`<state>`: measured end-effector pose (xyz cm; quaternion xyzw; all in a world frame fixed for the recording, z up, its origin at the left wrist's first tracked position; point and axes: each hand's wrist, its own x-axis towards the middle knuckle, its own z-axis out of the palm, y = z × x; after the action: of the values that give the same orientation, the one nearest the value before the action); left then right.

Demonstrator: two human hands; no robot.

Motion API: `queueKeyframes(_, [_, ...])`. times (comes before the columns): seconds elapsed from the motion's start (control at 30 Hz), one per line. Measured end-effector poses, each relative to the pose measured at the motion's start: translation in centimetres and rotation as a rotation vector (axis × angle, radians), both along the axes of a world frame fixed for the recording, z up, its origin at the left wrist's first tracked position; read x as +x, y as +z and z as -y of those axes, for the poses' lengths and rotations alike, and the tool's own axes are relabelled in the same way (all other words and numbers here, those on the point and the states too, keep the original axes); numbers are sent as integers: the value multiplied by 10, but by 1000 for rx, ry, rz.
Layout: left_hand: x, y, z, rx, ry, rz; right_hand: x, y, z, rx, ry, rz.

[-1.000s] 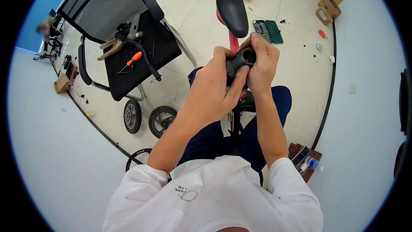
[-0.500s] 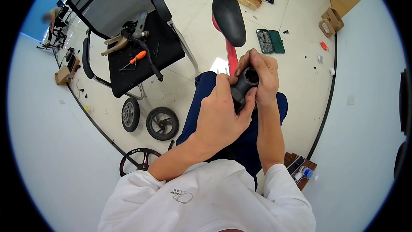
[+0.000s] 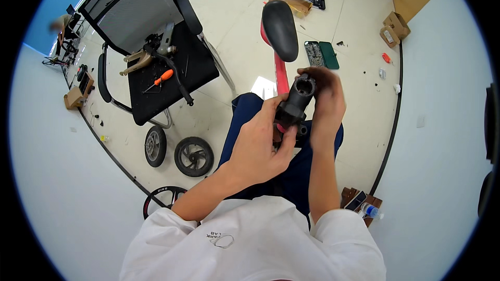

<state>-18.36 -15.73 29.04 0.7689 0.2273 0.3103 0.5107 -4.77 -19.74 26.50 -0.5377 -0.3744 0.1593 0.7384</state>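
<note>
Above the person's lap, the black tubular part (image 3: 297, 101) is gripped by both hands: left hand (image 3: 258, 148) closed around its lower end, right hand (image 3: 325, 99) wrapped about its open upper end. Judged best practice: keep the lower grip steady and turn only the upper hand. Just beyond the part stand the red post (image 3: 282, 75) and black saddle (image 3: 279, 28). Left of it lie two small wheels (image 3: 177, 152); farther left, the office chair (image 3: 156, 67) carries an orange screwdriver (image 3: 162, 78).

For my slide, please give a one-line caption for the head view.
Both hands, left hand and right hand, hold a black tubular part above the lap, near a black saddle.
</note>
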Motion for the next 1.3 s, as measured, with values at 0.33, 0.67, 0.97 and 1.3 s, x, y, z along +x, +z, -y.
queueKeyframes(0.33, [0, 0, -112, -497, -711, -5, -38, 11, -16, -120, -471, 361])
queueKeyframes(0.67, [98, -31, -111, -365, -692, 186, -36, 5, -14, -185, -602, 434])
queueKeyframes(0.97, [118, -19, -61, -617, -764, 333, -70, 2, 11, -42, -631, 290])
queueKeyframes(1.3, [137, -26, -36, -515, -566, 412, -32, 2, -41, -17, -1428, 359])
